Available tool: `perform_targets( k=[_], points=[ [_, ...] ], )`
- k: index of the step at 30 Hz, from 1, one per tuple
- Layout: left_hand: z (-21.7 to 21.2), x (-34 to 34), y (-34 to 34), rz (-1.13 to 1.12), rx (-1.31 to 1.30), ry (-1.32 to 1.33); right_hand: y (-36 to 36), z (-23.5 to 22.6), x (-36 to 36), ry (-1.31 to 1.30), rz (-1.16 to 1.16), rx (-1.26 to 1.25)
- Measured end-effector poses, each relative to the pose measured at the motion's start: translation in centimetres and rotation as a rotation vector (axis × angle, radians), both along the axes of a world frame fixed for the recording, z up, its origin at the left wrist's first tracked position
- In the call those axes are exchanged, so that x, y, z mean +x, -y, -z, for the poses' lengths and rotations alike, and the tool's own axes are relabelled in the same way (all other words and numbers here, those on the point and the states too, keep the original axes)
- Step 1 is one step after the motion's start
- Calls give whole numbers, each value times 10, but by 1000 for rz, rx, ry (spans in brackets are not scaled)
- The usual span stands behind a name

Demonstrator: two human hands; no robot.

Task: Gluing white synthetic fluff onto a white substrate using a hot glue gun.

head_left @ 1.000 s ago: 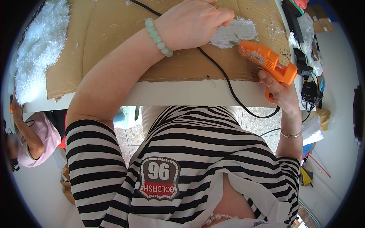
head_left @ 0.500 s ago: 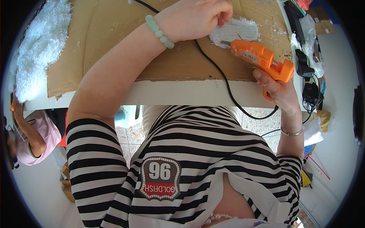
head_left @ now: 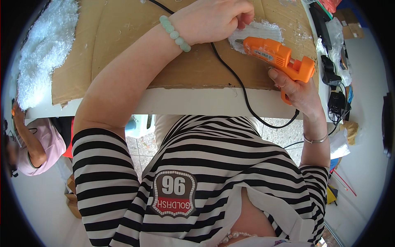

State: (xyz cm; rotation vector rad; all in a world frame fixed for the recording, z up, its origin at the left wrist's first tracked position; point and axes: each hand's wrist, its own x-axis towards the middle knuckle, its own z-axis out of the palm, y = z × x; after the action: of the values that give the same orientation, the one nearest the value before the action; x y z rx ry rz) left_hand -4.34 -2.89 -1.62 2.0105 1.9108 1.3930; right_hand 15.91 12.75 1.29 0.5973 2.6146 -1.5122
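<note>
Orange, the glue gun (head_left: 267, 51) sits in the closed right hand (head_left: 299, 92), its tip over a white fabric patch (head_left: 264, 31) on the cardboard (head_left: 189, 70). Beyond, apart from the right, the left hand (head_left: 218, 20) curls at the patch's edge, its grip hidden. The work looks unfinished: nothing shows fixed to the patch; how much is coated, I cannot tell.

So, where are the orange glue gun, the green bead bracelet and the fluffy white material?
Orange glue gun (head_left: 279, 55): head view, on its casing.
Green bead bracelet (head_left: 174, 35): head view, on a middle bead.
Fluffy white material (head_left: 47, 49): head view, on its middle.
</note>
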Motion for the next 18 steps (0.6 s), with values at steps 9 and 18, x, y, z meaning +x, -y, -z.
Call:
perform_targets(
  k=[9,18],
  points=[
    [1,0,-1,0,-30,2,-6,-20,14,179,53,-41],
    [-1,2,-2,-1,-66,113,-21,2,41,-365,124,-266]
  ],
)
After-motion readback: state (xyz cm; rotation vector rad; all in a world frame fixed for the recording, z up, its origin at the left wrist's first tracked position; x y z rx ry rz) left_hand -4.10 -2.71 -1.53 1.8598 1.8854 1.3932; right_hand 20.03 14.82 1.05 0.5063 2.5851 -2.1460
